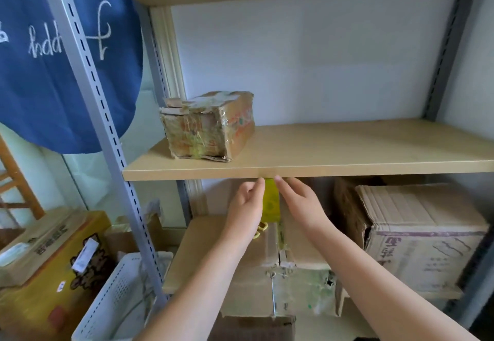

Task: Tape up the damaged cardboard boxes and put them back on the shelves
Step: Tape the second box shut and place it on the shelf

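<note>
Storeroom: grey slotted-upright metal shelving [88,78] with wooden boards [347,150], worn taped cardboard boxes [211,124] on them, white plastic basket [112,300] near left.

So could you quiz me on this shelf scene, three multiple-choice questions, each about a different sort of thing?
1. Where is the small taped box?
A. middle shelf
B. floor
C. white basket

2. What colour is the tape strip?
A. red
B. yellow-green
C. black

3. What are the hands doing?
A. hanging idle
B. both lifting the basket
C. left hand and right hand at the strip

Answers: 1 A, it sits on the board's left part. 2 B, the strip is yellow-green. 3 C, fingertips flank the strip under the shelf edge.
</note>
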The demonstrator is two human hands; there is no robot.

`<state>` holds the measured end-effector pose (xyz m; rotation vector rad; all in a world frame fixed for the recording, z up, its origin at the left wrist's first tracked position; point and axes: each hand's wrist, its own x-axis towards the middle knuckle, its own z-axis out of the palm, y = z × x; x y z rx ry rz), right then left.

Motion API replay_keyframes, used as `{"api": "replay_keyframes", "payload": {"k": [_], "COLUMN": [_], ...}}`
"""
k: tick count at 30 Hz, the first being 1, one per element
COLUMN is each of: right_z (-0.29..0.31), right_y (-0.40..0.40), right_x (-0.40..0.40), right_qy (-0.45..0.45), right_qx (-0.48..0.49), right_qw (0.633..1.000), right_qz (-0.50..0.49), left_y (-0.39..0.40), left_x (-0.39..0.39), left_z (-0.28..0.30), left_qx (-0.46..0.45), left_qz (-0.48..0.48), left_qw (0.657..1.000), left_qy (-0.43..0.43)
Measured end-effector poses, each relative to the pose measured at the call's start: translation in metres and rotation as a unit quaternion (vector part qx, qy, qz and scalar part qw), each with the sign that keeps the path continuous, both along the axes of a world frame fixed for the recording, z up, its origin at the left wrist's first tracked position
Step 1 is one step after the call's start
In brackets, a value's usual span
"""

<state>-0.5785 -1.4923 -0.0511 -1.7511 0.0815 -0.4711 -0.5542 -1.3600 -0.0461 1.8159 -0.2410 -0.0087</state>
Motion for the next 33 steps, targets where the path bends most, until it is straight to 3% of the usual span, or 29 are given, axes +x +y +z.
{"api": "replay_keyframes", "payload": {"k": [4,7,8,10,12,14,15,16,18,20,25,28,31,33], "right_z": [-0.009,-0.011,-0.013,-0.024,-0.042,-0.068,-0.081,-0.092,-0.107,-0.112,-0.113,-0.103,-0.086,-0.081], "right_y": [-0.004,-0.011,-0.015,-0.024,-0.035,-0.051,-0.057,-0.061,-0.06,-0.045,0.013,0.034,0.012,-0.024], "right_x": [0.007,0.011,0.013,0.017,0.021,0.024,0.023,0.021,0.014,0.007,-0.026,-0.037,-0.006,0.036], "right_qy": [-0.023,0.005,0.016,0.015,0.017,0.077,0.155,0.239,0.347,0.356,0.359,0.325,0.209,0.182], "right_qx": [0.001,0.002,0.006,0.026,-0.099,-0.349,-0.425,-0.459,-0.438,-0.437,-0.502,-0.578,-0.607,-0.595], "right_qw": [0.999,1.0,0.999,0.999,0.994,0.929,0.886,0.849,0.819,0.809,0.778,0.744,0.758,0.771], "right_qz": [0.028,0.031,0.028,0.024,-0.04,-0.094,-0.105,-0.108,-0.128,-0.167,-0.119,-0.082,-0.113,-0.136], "left_y": [-0.005,0.007,0.01,0.014,0.009,0.003,0.001,0.001,0.003,0.009,0.062,0.094,0.094,0.077], "left_x": [0.003,0.012,0.014,0.02,0.022,0.022,0.022,0.023,0.024,0.027,0.043,0.044,0.022,0.007], "left_z": [-0.004,-0.019,-0.029,-0.053,-0.076,-0.092,-0.098,-0.104,-0.117,-0.12,-0.116,-0.116,-0.118,-0.123], "left_qx": [-0.034,-0.041,-0.005,0.157,0.311,0.389,0.416,0.447,0.488,0.5,0.466,0.424,0.23,0.122], "left_qz": [-0.017,0.034,0.067,0.105,0.119,0.123,0.121,0.116,0.11,0.116,0.127,0.217,0.329,0.348], "left_qw": [0.999,0.998,0.998,0.981,0.941,0.913,0.901,0.887,0.866,0.857,0.869,0.872,0.915,0.919], "left_qy": [0.018,0.025,0.005,-0.039,-0.053,-0.013,-0.002,-0.006,-0.03,-0.036,-0.11,-0.112,0.027,0.138]}}
